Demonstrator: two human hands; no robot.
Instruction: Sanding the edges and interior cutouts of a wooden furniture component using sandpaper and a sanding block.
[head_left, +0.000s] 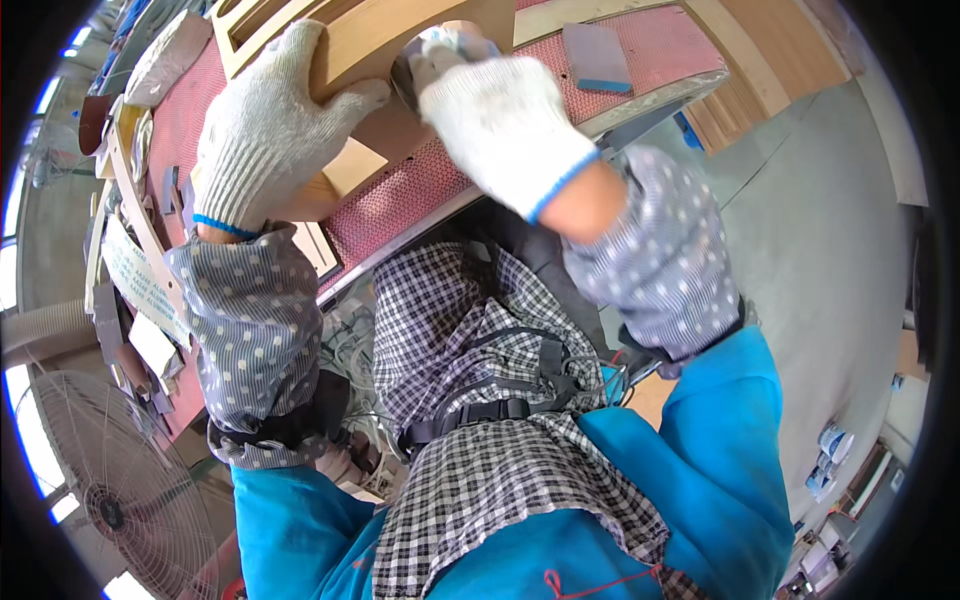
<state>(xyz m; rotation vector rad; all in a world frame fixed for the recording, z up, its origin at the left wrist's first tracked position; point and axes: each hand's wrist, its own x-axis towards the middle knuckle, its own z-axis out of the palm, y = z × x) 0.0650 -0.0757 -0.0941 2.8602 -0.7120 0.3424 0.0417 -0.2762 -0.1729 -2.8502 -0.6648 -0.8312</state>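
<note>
A pale wooden frame with long slots stands on the bench at the top of the view. My left hand, in a white knitted glove with a blue cuff, grips its near left corner, thumb apart from the fingers. Against the frame's near face, my gloved right hand is closed on a thin dark piece that looks like sandpaper. Motion blurs its fingers and part of that piece. Right of this hand lies a grey sanding block with a blue edge.
The bench has a red, dimpled covering and a pale front edge. Scraps and abrasive sheets crowd its left end. A caged fan stands at lower left. Wooden boards are at the upper right, beside grey floor.
</note>
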